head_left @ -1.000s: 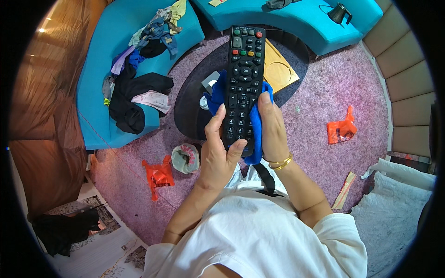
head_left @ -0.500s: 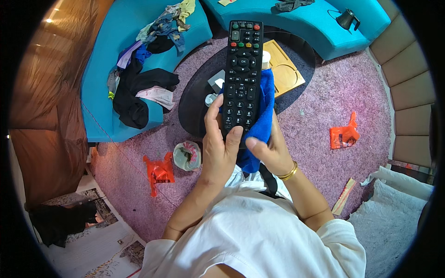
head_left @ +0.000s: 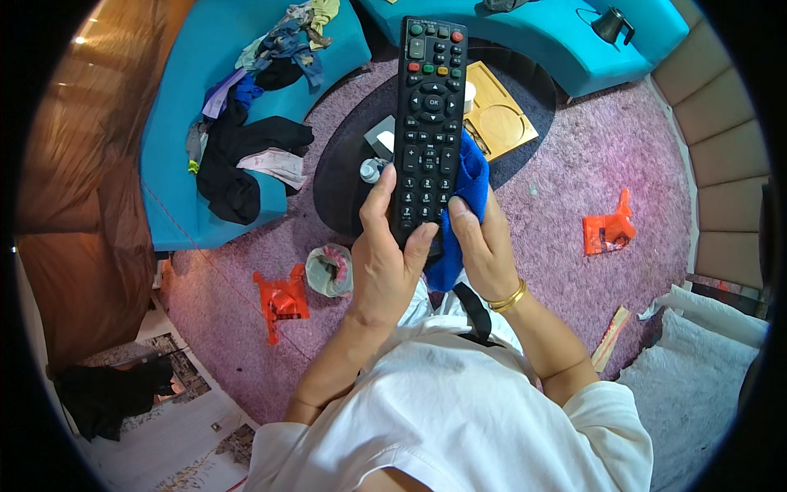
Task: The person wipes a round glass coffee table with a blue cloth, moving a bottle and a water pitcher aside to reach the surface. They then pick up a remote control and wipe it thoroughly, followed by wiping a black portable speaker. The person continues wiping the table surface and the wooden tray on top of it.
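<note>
A long black remote control stands upright in front of me, its button side facing me. My left hand grips its lower left edge, thumb over the bottom buttons. In my right hand, which wears a gold bangle, is a blue cloth. The thumb presses the cloth against the remote's lower right edge. Some of the cloth hangs below the remote, and the right fingers are partly hidden behind it.
A dark oval table carries a wooden tray and a small jar. Clothes lie heaped on the curved turquoise sofa. On the pink carpet are a lined bin and red plastic bags. A black kettle sits far right.
My right hand has moved up along the remote's right edge with the blue cloth. The remote appears slightly higher and tilted a little differently. My left hand keeps its hold.
</note>
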Demonstrator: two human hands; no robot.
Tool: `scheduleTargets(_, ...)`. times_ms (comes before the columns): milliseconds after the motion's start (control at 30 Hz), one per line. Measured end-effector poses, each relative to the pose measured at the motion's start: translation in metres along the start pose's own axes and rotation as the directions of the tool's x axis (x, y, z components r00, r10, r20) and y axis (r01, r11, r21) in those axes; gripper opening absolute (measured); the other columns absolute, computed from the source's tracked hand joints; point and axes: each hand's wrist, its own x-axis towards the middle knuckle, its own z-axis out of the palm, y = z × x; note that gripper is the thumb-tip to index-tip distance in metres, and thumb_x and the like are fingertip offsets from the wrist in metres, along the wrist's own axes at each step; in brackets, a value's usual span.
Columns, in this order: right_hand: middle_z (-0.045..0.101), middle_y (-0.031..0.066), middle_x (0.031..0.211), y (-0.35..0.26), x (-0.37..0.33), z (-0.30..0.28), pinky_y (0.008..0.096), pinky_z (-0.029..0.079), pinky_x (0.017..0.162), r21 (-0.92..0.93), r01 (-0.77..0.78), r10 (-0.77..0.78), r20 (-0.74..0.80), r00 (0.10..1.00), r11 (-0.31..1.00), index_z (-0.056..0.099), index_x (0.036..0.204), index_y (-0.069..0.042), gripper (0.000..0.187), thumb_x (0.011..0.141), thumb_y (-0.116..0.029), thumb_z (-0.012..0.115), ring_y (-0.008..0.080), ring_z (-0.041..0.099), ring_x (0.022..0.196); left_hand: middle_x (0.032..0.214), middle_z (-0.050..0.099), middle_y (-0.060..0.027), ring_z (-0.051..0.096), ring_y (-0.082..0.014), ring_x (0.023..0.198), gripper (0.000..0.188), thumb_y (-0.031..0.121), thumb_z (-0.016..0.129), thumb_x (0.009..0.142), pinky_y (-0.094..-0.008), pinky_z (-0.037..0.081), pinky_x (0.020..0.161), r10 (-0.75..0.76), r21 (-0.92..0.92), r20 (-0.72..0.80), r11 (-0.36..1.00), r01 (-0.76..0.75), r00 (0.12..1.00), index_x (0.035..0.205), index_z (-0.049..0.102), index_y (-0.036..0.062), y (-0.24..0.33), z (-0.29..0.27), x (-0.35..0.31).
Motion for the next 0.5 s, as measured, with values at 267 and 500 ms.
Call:
scheduleTargets(267,0.054,0.0018,0.091,-0.009,0.003,0.003,0.0206,0.04,0.068,-0.072,-0.098,0.096,-0.043,0.994,0.993,0.043,0.121,0.002,0.034,0.089,-0.011,0.042,0.005,0.046,0.077,0.097,0.053,-0.0197,0.059,-0.0261,0.086,0.066,0.036,0.055,0.085,-0.0337,0.048,0.069,-0.006,-0.01,-0.029,1.0,0.006,1.0,0.124,0.023,-0.0059,0.004,0.002,0.004)
scheduleTargets(500,0.052,0.0116,0.081,-0.003,0.004,0.006,0.0288,0.043,0.066,-0.108,-0.046,0.037,-0.091,0.995,0.993,0.05,0.109,0.001,0.029,0.081,-0.006,0.049,0.0166,0.051,0.071,0.1,0.053,-0.0122,0.055,-0.017,0.087,0.055,0.045,0.034,0.092,-0.028,0.044,0.074,-0.27,-0.406,0.17,0.857,0.317,0.948,0.117,0.036,-0.0026,-0.003,-0.006,0.006)
